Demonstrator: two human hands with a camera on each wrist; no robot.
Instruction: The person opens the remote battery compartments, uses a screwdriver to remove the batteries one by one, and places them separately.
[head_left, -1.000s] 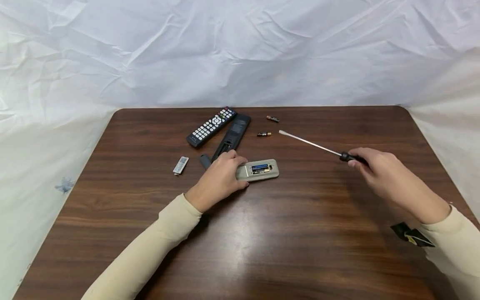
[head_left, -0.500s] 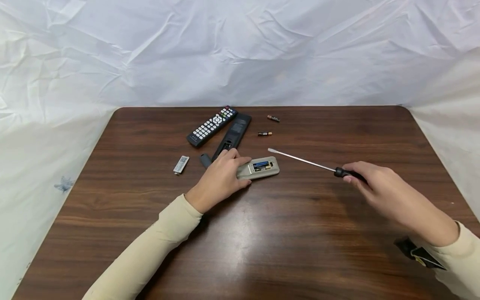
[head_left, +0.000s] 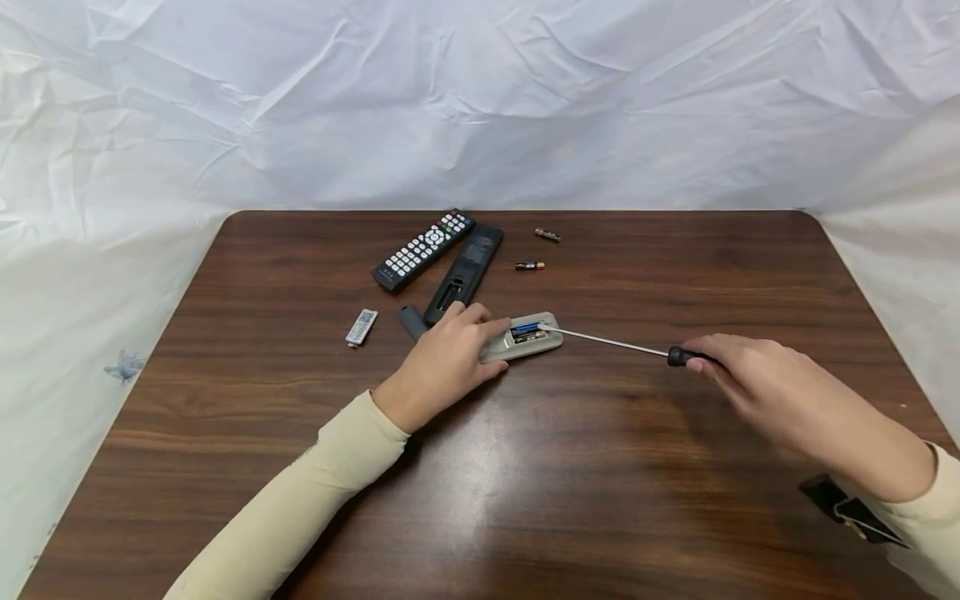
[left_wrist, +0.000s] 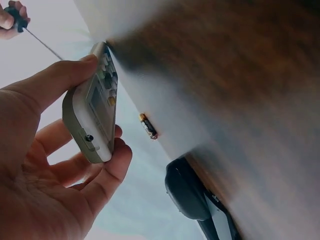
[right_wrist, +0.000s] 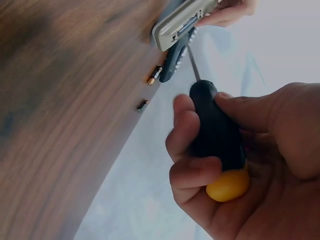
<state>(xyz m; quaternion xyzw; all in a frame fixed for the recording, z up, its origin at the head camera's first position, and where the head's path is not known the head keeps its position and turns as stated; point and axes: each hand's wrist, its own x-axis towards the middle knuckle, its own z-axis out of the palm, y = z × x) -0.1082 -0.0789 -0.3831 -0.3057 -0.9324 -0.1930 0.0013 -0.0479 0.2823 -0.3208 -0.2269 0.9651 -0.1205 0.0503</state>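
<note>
My left hand (head_left: 442, 358) grips the near-left end of a beige remote control (head_left: 542, 343), whose battery bay faces up with batteries (head_left: 527, 330) inside. In the left wrist view, thumb and fingers hold this remote (left_wrist: 82, 120) by its edges, its button side toward the table. On the right, my right hand (head_left: 780, 392) is wrapped around the dark handle of a screwdriver (head_left: 611, 342). The flat tip of its long shaft is at the right end of the battery bay; whether it touches a battery I cannot tell. A yellow butt end shows on the screwdriver (right_wrist: 220, 135) in the right wrist view.
Behind my left hand lie a black remote with white buttons (head_left: 423, 250) and a black remote with an open battery bay (head_left: 468, 262). A dark grey cover (head_left: 412, 322) and a small pale labelled piece (head_left: 362, 327) lie nearby. Two loose batteries (head_left: 530, 266) rest farther back.
The screwdriver tip has come down and toward me, from above the table near the loose batteries to the beige remote's battery bay. My left hand and the remote have shifted slightly right.
</note>
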